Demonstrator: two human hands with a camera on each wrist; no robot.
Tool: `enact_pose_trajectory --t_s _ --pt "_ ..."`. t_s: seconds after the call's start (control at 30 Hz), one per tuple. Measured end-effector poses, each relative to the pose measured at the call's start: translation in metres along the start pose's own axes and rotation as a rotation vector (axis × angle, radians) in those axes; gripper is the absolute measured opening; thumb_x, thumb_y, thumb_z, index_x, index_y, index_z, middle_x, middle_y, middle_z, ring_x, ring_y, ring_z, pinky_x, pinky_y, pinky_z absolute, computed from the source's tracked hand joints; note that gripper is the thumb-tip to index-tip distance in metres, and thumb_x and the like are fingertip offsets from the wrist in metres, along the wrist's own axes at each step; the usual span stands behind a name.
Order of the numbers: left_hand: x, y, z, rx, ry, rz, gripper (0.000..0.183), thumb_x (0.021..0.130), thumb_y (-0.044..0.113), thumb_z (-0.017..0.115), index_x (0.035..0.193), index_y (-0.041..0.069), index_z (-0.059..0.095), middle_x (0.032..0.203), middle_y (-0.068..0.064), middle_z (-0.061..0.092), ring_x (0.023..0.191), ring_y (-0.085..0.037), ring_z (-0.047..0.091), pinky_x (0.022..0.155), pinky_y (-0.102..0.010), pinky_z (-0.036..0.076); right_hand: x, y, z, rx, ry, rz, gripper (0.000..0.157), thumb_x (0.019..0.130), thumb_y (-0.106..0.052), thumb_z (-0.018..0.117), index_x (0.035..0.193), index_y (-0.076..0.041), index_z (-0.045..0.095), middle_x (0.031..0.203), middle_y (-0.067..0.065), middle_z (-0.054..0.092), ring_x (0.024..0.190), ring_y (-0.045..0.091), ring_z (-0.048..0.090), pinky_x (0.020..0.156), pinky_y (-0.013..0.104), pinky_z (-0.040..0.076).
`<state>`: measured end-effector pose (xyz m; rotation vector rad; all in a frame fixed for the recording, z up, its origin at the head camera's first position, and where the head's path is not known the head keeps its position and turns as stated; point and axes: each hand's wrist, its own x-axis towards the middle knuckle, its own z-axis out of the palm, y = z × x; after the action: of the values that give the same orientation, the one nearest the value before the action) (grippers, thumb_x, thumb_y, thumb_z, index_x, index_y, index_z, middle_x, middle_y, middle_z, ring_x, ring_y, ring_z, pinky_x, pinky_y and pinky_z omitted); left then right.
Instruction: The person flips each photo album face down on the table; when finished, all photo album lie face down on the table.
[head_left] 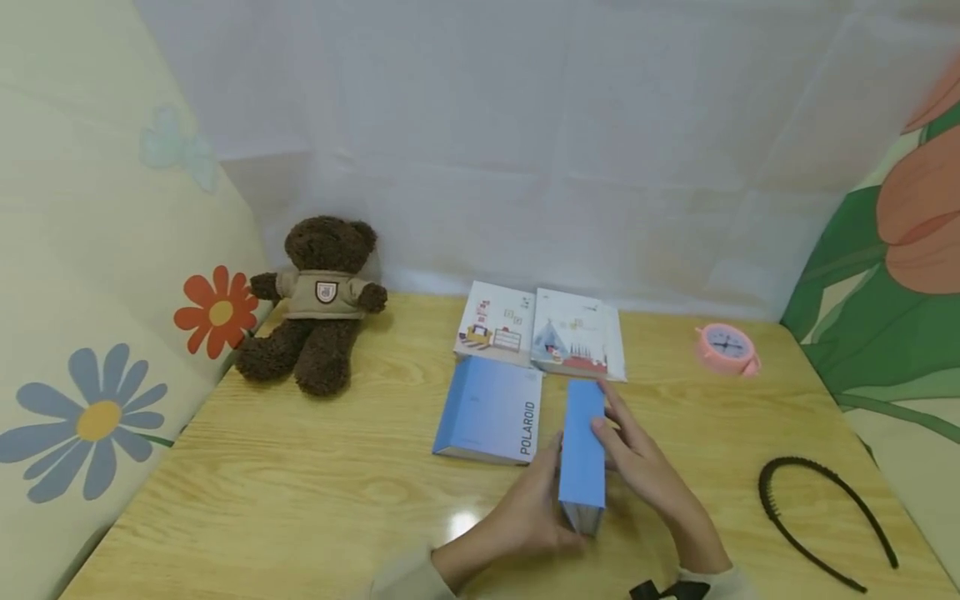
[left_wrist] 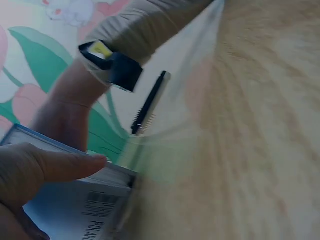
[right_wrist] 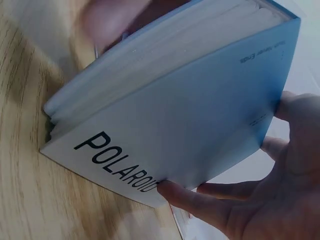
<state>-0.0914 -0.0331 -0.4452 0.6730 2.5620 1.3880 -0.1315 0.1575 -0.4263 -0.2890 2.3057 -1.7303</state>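
Between my two hands a thick blue photo album (head_left: 582, 442) stands on edge, its spine facing up. In the right wrist view its cover (right_wrist: 175, 120) reads POLAROID, with pale page edges showing along one side. My left hand (head_left: 528, 508) grips it from the near left; in the left wrist view the thumb (left_wrist: 70, 167) lies across the page edges. From the right, my right hand (head_left: 648, 467) holds it, the fingertips against the cover and along the spine side. A second blue POLAROID album (head_left: 491, 408) lies flat just to the left.
Behind the flat blue album lie two white illustrated albums (head_left: 495, 321), (head_left: 570, 333) side by side. A brown teddy bear (head_left: 326, 292) sits at the back left. A pink alarm clock (head_left: 726, 346) is at the back right, with a black headband (head_left: 802, 461) nearer on the right.
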Motion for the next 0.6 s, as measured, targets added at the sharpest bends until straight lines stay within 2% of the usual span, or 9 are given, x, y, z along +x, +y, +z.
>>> enact_pose_trajectory --t_s 0.1,0.23,0.33,0.43,0.5,0.6 --pt "0.004 -0.008 0.007 0.000 -0.009 0.060 0.130 0.059 0.010 0.094 0.160 0.012 0.013 0.149 -0.006 0.044 0.135 -0.025 0.042 0.113 -0.044 0.034 -0.001 0.000 -0.001 0.024 0.000 -0.001 0.059 0.105 -0.043 0.045 0.156 -0.045 0.018 0.157 0.027 0.022 0.136 0.046 0.037 0.094 0.048 0.053" --pt "0.003 -0.010 0.012 0.084 -0.010 0.023 0.121 0.065 0.018 0.092 0.159 0.008 0.016 0.149 -0.009 0.044 0.135 -0.029 0.042 0.111 -0.045 0.037 -0.006 0.001 -0.005 0.062 0.016 -0.010 0.058 0.106 -0.039 0.042 0.158 -0.040 0.016 0.156 0.029 0.026 0.133 0.047 0.040 0.093 0.050 0.052" --pt "0.001 -0.007 0.013 0.141 -0.025 -0.025 0.115 0.069 0.022 0.090 0.157 0.002 0.018 0.153 -0.015 0.039 0.137 -0.031 0.039 0.112 -0.044 0.037 -0.013 0.003 -0.011 0.073 0.032 -0.001 0.058 0.108 -0.035 0.039 0.160 -0.031 0.014 0.156 0.029 0.025 0.132 0.048 0.040 0.095 0.054 0.049" --pt "-0.002 -0.004 0.013 0.202 -0.030 -0.016 0.111 0.070 0.023 0.089 0.155 -0.001 0.023 0.151 -0.018 0.040 0.135 -0.031 0.041 0.110 -0.042 0.039 -0.022 0.005 -0.019 0.032 0.056 0.013 0.059 0.109 -0.032 0.038 0.161 -0.021 0.013 0.160 0.025 0.020 0.136 0.047 0.035 0.101 0.056 0.044" --pt "-0.004 -0.001 0.013 0.258 -0.029 0.002 0.107 0.071 0.026 0.089 0.154 0.000 0.027 0.149 -0.020 0.041 0.133 -0.032 0.043 0.109 -0.042 0.041 -0.027 0.006 -0.023 0.004 0.081 0.023 0.061 0.108 -0.030 0.042 0.160 -0.014 0.015 0.157 0.026 0.025 0.135 0.046 0.038 0.099 0.055 0.046" --pt "-0.006 0.002 0.014 0.330 -0.037 0.008 0.101 0.072 0.028 0.088 0.153 0.003 0.034 0.148 -0.022 0.042 0.133 -0.034 0.044 0.109 -0.044 0.041 -0.034 0.008 -0.029 -0.106 0.134 0.040 0.066 0.104 -0.032 0.052 0.157 -0.005 0.023 0.153 0.028 0.033 0.129 0.046 0.046 0.092 0.050 0.053"
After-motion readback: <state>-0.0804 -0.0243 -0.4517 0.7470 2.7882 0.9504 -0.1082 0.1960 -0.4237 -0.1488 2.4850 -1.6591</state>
